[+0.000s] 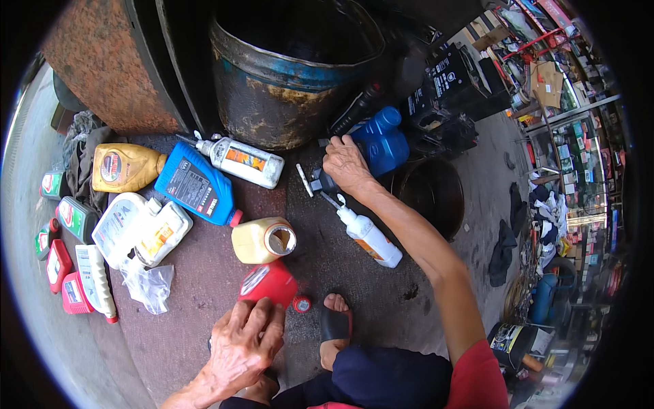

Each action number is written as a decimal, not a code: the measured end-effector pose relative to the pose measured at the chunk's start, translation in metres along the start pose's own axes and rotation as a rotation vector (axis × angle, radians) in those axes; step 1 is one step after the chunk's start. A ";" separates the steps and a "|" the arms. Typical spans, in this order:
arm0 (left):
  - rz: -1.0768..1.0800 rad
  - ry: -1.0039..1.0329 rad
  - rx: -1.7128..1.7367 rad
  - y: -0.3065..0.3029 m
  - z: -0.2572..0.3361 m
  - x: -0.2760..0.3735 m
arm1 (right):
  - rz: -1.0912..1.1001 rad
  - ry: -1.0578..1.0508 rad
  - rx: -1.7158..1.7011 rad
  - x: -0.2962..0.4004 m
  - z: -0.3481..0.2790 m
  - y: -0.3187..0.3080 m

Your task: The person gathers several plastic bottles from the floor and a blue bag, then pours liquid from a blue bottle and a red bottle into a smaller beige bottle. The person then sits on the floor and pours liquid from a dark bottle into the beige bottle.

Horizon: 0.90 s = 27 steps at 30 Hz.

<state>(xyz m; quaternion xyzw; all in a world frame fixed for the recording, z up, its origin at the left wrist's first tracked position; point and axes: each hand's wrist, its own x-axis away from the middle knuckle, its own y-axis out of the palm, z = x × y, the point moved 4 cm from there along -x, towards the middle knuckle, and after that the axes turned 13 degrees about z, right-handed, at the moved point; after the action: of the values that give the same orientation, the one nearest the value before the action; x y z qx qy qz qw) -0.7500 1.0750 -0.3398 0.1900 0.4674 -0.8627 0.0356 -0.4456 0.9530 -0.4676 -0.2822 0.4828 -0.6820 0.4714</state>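
My left hand point(248, 340) is shut on a red plastic bottle point(268, 283), fingers over its near end. A small red cap point(301, 304) lies just right of that bottle. Beyond it is a cream plastic jug point(255, 240) with a wide round opening that shows a brownish inside. My right hand point(345, 164) reaches forward, fingers bent over a dark grey plastic piece point(323, 181), beside a translucent blue jug point(384, 143); its grip is partly hidden. Below that wrist lies a white squeeze bottle point(374, 240) with a nozzle, and a short white stick point(304, 180) is to the left.
A grimy metal drum point(276, 110) stands ahead, beside a rusty panel point(102, 66). Several oil bottles, one blue point(196, 184), one yellow point(125, 167), lie left near a plastic bag point(148, 286). A dark round container point(431, 197) and a black battery point(452, 76) are right.
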 end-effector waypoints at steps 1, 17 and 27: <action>0.001 -0.017 -0.030 -0.005 -0.003 0.003 | -0.069 -0.027 0.057 -0.004 0.001 0.010; 0.117 -0.338 -0.141 -0.024 -0.034 0.028 | -0.057 0.084 0.119 0.000 0.026 0.069; 0.005 -0.488 -0.038 -0.033 -0.029 0.018 | -0.054 0.214 0.190 -0.011 0.030 0.114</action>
<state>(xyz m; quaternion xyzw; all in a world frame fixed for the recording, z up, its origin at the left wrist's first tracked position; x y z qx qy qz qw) -0.7663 1.1196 -0.3349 -0.0233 0.4606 -0.8740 0.1532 -0.3739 0.9417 -0.5611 -0.1748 0.4560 -0.7631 0.4233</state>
